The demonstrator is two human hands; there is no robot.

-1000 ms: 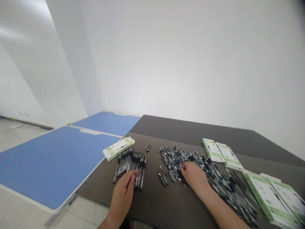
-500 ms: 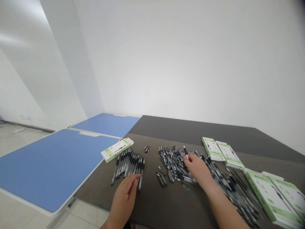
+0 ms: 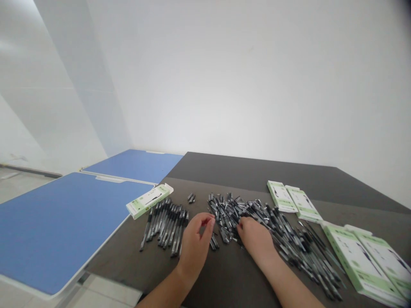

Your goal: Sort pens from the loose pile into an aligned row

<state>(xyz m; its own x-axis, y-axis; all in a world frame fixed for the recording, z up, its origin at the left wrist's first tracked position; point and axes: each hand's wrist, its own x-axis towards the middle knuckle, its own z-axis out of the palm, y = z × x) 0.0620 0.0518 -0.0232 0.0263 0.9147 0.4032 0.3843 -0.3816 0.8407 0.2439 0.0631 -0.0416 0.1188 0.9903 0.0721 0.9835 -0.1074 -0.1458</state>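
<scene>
My left hand (image 3: 196,241) hovers over the table between the pen row and the heap. Its thumb and fingertips meet in a pinch, and nothing shows between them. My right hand (image 3: 257,240) reaches into the near side of a heap of black and clear pen caps (image 3: 226,209). Its fingers are closed together and their tips are partly hidden, so what they hold cannot be made out. Left of my left hand lies a row of capped-looking black and clear pens (image 3: 168,222). To the right of my right hand, a pile of pen barrels (image 3: 305,252) is spread out.
A green and white pen box (image 3: 149,200) lies beyond the pen row. More pen boxes (image 3: 282,196) lie at the right, including larger-looking near ones (image 3: 356,256). A few loose caps (image 3: 191,198) lie apart. Blue tables (image 3: 73,226) adjoin the dark table (image 3: 224,282) on the left.
My left hand has moved right, away from the pen row. My right hand has come down and left into the heap; the dark, light-tipped piece it held up is no longer visible. The view has shifted slightly.
</scene>
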